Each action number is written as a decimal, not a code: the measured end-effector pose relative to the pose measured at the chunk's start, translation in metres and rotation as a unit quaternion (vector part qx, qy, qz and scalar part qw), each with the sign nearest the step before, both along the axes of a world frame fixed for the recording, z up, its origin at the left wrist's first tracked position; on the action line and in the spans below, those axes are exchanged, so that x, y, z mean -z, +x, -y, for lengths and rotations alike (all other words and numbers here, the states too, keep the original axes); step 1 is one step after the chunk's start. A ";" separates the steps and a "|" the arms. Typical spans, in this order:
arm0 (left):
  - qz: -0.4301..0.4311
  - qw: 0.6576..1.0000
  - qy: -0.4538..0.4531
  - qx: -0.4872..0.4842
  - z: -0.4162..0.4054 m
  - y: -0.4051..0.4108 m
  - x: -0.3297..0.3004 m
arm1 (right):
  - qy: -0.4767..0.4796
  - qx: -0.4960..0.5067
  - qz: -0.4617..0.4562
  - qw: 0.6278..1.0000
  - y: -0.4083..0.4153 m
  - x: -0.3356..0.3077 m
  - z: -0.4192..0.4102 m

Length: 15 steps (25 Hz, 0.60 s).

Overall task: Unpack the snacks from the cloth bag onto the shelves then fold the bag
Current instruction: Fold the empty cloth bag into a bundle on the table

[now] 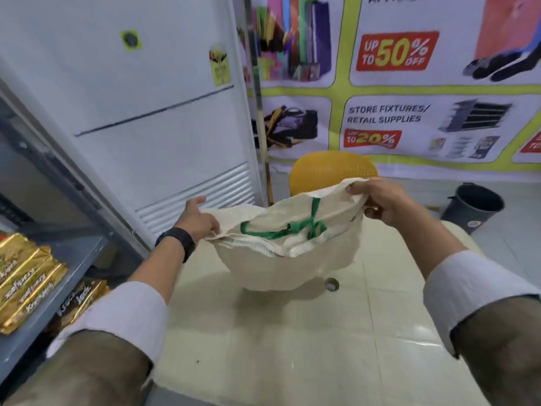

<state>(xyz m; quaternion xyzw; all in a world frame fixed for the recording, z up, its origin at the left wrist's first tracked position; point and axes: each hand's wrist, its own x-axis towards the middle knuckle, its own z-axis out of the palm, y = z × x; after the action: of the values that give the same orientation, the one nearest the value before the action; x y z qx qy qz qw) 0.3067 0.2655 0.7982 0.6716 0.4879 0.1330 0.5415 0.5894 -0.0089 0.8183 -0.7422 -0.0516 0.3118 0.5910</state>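
Note:
A cream cloth bag (281, 265) with green handles hangs in the air in front of me, sagging in the middle. My left hand (199, 219) grips its left edge and my right hand (380, 200) grips its right edge, higher up. The green handles lie tangled inside the bag's slack mouth. Gold snack packs (26, 279) lie on the grey shelf (85, 259) at my lower left, and more snack packs (85, 300) sit on the shelf level below.
A white floor-standing cabinet unit (164, 112) stands behind the shelf. A yellow chair (333, 168) is just beyond the bag, and a dark bin (474, 206) sits on the tiled floor at the right. A printed banner (409, 83) covers the back wall.

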 end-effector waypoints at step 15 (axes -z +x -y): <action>0.335 0.928 0.120 -0.109 0.027 0.028 -0.085 | 0.350 0.187 0.049 0.917 -0.038 -0.041 0.040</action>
<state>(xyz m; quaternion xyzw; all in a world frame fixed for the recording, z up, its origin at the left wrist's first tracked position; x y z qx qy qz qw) 0.3344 0.2382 0.8833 0.5908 0.3282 0.4660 0.5710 0.5511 -0.0487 0.8590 -0.4983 -0.0460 0.1208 0.8573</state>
